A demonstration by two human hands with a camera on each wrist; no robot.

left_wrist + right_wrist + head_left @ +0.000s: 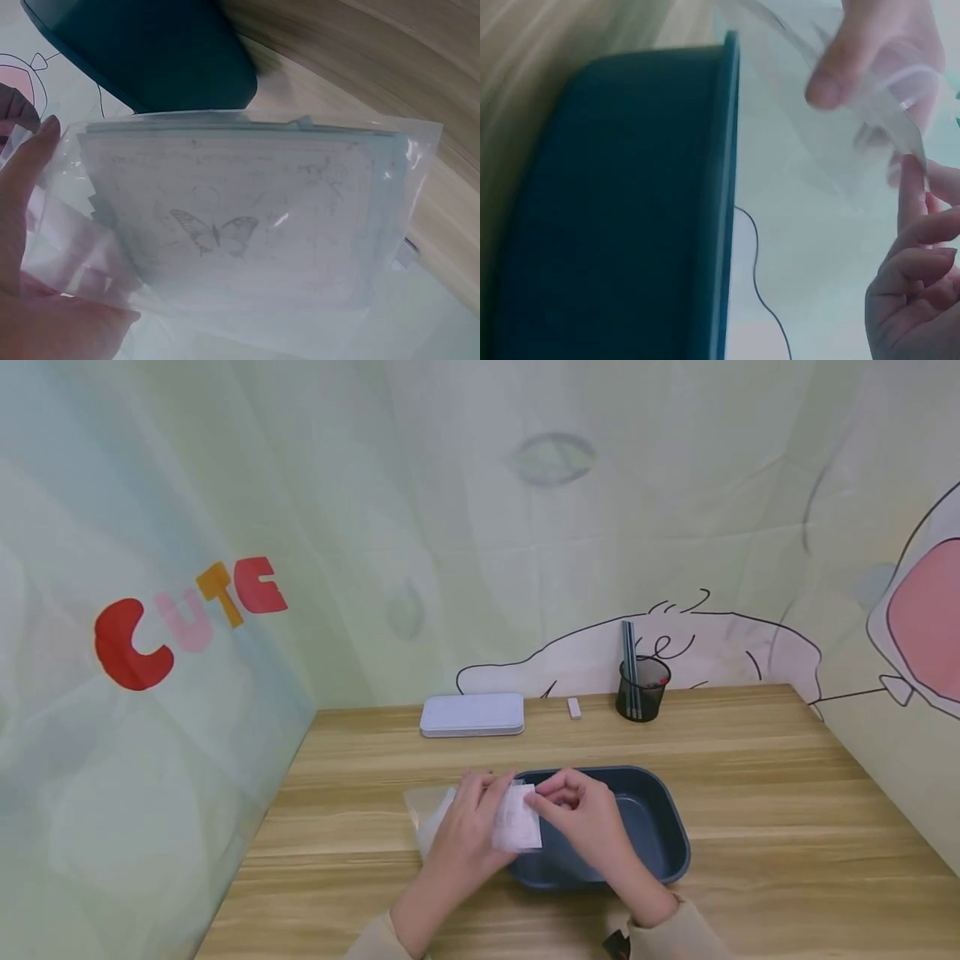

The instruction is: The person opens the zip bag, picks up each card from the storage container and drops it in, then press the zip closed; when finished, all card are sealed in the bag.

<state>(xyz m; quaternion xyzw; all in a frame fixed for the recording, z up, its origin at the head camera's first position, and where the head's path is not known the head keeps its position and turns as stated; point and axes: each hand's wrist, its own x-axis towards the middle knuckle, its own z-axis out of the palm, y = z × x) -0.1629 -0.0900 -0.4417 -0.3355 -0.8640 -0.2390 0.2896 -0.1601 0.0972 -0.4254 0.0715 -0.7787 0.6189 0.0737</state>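
My left hand (468, 831) grips a clear plastic bag (422, 802) over the left end of a dark blue rectangular basin (677, 814). Inside the bag, the left wrist view shows a stack of pale printed paper pieces (300, 232), the front one bearing a butterfly. A small white paper piece (519, 818) shows at the right end of the bag, beside my left fingers. My right hand (588, 818) pinches the right edge of that piece between thumb and index finger. In the right wrist view, both hands meet at its thin edge, above the basin's rim.
Along the back of the wooden table (750, 752) lie a white flat case (472, 715) and a small white eraser (573, 708). A black mesh pen cup (642, 693) holding pencils stands to their right. A printed curtain (375, 527) hangs behind the table.
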